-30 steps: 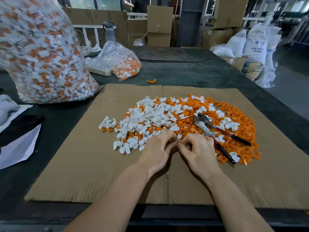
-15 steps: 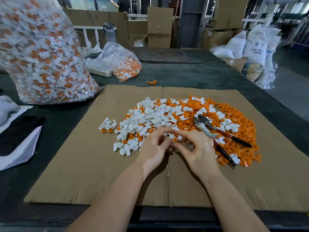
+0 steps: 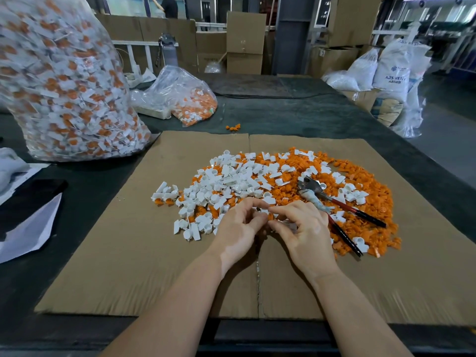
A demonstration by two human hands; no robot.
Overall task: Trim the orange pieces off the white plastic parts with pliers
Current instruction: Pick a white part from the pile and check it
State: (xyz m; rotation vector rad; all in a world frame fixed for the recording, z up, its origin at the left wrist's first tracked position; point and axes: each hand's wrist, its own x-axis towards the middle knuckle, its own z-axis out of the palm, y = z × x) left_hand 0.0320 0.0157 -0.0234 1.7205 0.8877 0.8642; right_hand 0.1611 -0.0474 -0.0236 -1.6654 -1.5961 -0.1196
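A heap of white plastic parts (image 3: 231, 181) lies on the cardboard sheet (image 3: 123, 258), merging on the right into a spread of loose orange pieces (image 3: 365, 181). Pliers (image 3: 360, 213) with red and black handles lie untouched on the orange pieces, to the right of my hands. My left hand (image 3: 238, 230) and my right hand (image 3: 305, 234) meet fingertip to fingertip at the near edge of the heap. Together they pinch one small white plastic part (image 3: 264, 212), mostly hidden by the fingers.
A big clear bag (image 3: 64, 86) full of white-and-orange parts stands at the left. A smaller bag (image 3: 185, 99) lies behind the cardboard, with a few orange bits (image 3: 233, 127) on the dark table. White paper (image 3: 31, 228) and a black object (image 3: 33, 191) lie at the left edge.
Both hands have moved slightly forward into the heap's near edge. Their fingers went from tightly bunched to a fingertip pinch on a small part. The pliers have not moved.
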